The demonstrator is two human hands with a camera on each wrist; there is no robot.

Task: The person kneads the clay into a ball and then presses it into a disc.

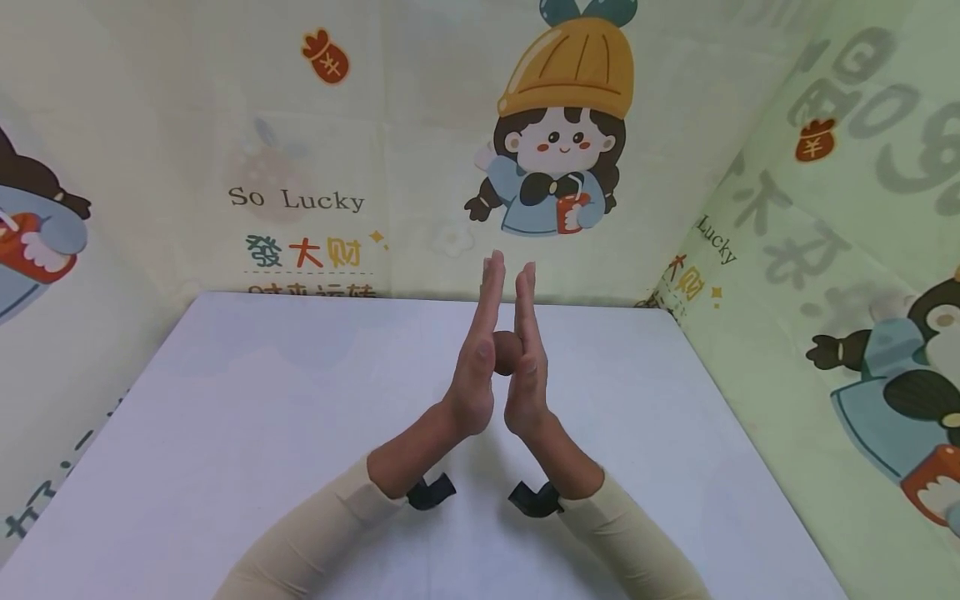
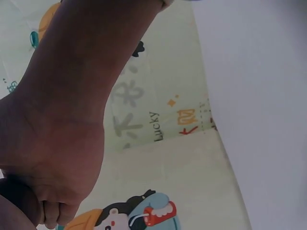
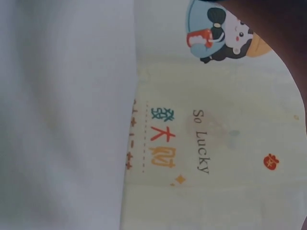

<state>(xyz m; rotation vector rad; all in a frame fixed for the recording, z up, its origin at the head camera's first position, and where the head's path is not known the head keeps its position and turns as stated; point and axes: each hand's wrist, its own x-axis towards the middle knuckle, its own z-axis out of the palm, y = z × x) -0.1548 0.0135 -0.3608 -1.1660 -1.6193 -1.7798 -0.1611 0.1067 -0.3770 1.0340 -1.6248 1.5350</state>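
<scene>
Above a white table (image 1: 225, 433) walled by cartoon-printed cloth (image 1: 315, 167), both flat-fingered grips press a brown ball (image 1: 507, 352).

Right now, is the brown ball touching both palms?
Touching. In the head view the brown ball sits pressed between the left hand and the right hand, no gap on either side.

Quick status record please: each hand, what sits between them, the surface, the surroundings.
left hand: fingers straight and pointing up, palm pressed against the ball
right hand: fingers straight and pointing up, palm pressed against the ball from the other side
brown ball: small, round, held between both palms above the table
table: white, flat
backdrop: printed cartoon cloth on three sides, reads "So Lucky"
sleeves: beige, on both forearms
</scene>
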